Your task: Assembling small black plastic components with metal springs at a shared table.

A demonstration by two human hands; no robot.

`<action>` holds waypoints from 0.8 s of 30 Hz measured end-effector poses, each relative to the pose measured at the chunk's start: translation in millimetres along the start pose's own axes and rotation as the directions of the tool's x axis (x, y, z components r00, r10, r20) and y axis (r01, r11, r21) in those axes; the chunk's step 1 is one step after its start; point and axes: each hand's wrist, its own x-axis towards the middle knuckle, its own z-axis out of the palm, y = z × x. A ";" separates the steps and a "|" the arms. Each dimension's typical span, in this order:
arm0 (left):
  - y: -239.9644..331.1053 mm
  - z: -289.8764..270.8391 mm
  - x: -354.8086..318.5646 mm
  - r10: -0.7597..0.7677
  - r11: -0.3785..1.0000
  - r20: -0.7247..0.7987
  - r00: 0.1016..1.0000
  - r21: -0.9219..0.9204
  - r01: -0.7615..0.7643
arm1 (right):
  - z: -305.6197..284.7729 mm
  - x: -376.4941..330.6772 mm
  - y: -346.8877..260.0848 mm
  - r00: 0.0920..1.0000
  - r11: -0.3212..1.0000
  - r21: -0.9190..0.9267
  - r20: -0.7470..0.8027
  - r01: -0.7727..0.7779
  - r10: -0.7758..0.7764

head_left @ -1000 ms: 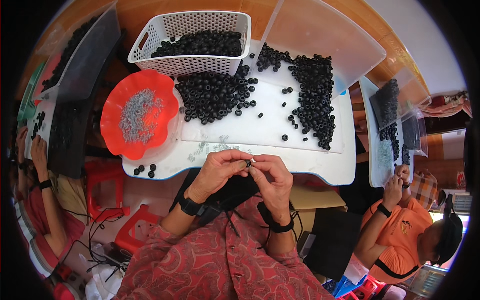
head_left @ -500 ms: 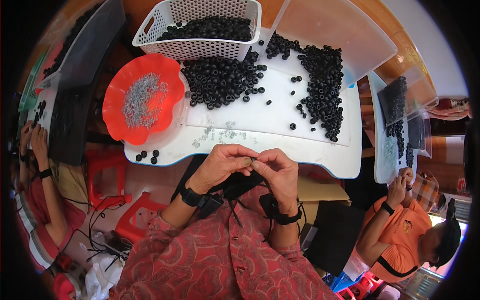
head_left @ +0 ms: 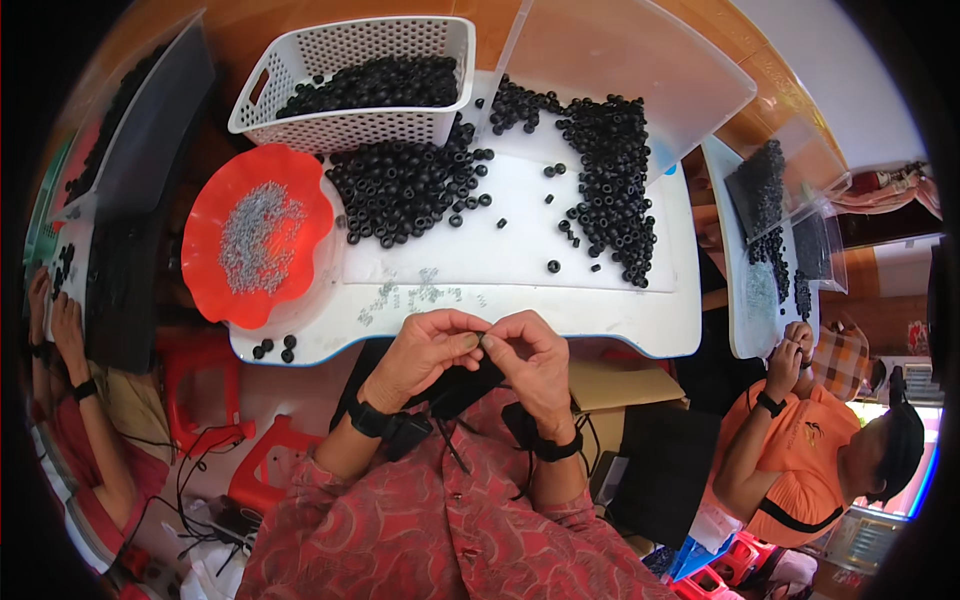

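Note:
My left hand (head_left: 425,352) and my right hand (head_left: 532,368) meet in front of the near table edge, fingertips pinched together. Whatever lies between them is small and mostly covered by the fingers; I cannot make out what it is. Just beyond the hands, small silvery pieces (head_left: 428,287) are scattered on the white table (head_left: 520,310). More silvery bits (head_left: 258,238) fill the middle of a red wavy-edged bowl (head_left: 205,250) at the left. Round black pieces with holes lie in a heap (head_left: 405,190) behind it, and a second black heap (head_left: 615,190) spreads at the right.
A white perforated basket (head_left: 350,128) of black pieces stands at the back, beside a clear plastic bin (head_left: 630,70) tipped on its side. Several black pieces (head_left: 288,342) sit near the left table edge. Co-workers sit at both sides, and red stools (head_left: 270,465) stand below left.
The view has shifted, so the table things appear lower and further left. Both hands stay pinched together, with fingertips slightly changed in position; the heaps look the same.

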 end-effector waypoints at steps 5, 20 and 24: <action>0.1 2.1 0.6 0.021 0.999 0.015 1.000 -0.033 -0.020 | -2.7 2.7 0.4 1.000 1.000 0.018 -0.005 -0.012 0.012; -0.1 -5.7 -0.1 0.083 0.989 0.026 0.996 -0.129 -0.079 | 1.1 102.4 22.3 0.898 0.662 -0.688 -0.035 0.296 -0.439; 0.8 -7.3 -1.5 0.084 0.989 0.022 0.996 -0.122 -0.081 | 8.5 115.4 22.4 0.947 0.594 -0.780 -0.007 0.197 -0.323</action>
